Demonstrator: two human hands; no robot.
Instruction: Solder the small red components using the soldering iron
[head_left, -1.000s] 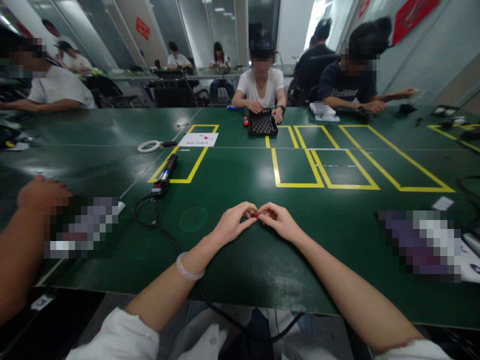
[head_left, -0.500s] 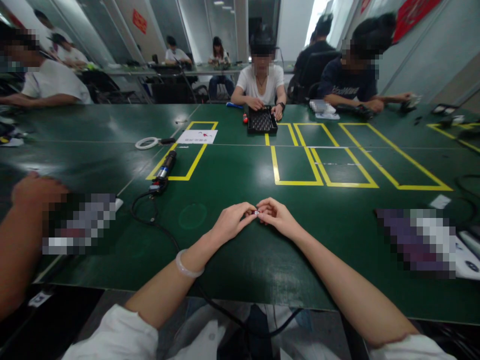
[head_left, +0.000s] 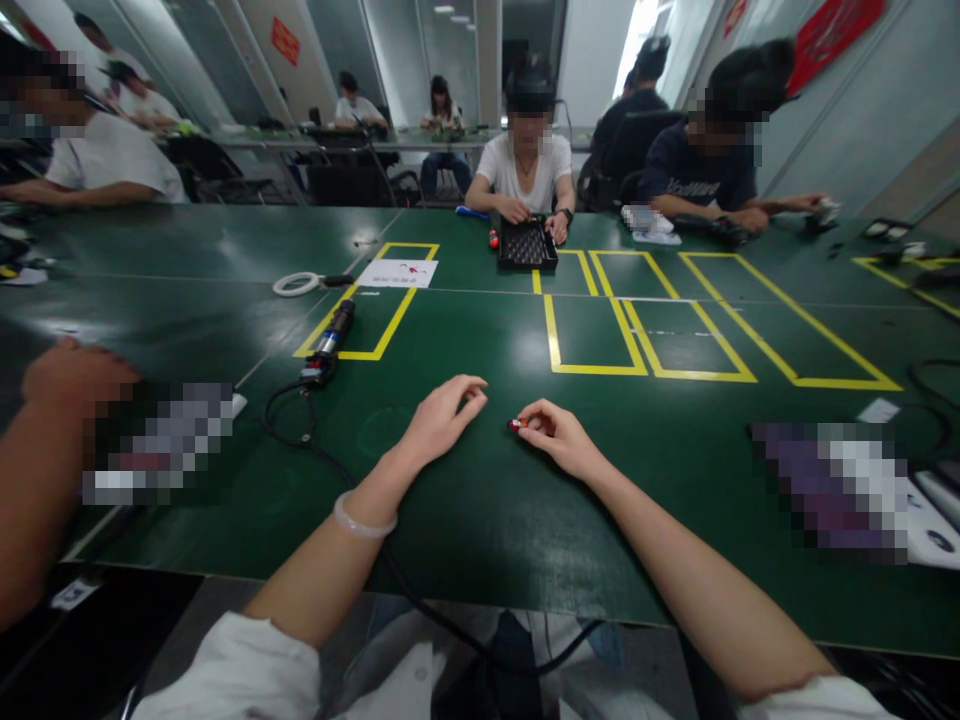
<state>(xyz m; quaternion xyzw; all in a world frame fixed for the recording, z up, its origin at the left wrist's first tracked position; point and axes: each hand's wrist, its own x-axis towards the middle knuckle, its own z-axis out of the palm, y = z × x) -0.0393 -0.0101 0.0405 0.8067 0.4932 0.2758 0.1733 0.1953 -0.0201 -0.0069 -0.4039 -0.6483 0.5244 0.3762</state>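
Observation:
Between the thumb and fingertips of my right hand (head_left: 556, 432) is a small red, black and white piece (head_left: 516, 425), too small to name by kind. It is held just over the green table (head_left: 480, 530). My left hand (head_left: 446, 415) is to the left of it and apart from it, with nothing seen between its thumb and fingers, which have a gap between them. A pale bracelet (head_left: 365, 517) circles my left wrist.
A cylindrical tool (head_left: 330, 340) with a black cable (head_left: 330, 455) lies left of my hands. Yellow tape outlines (head_left: 600, 370) mark the table. Across it, a person handles a black tray (head_left: 527, 255). Blurred-out items (head_left: 840, 485) lie right; another person's arm (head_left: 52, 440) rests left.
My left hand has let go of the small piece and moved left and slightly away from me. My right hand keeps the piece, nearly in place.

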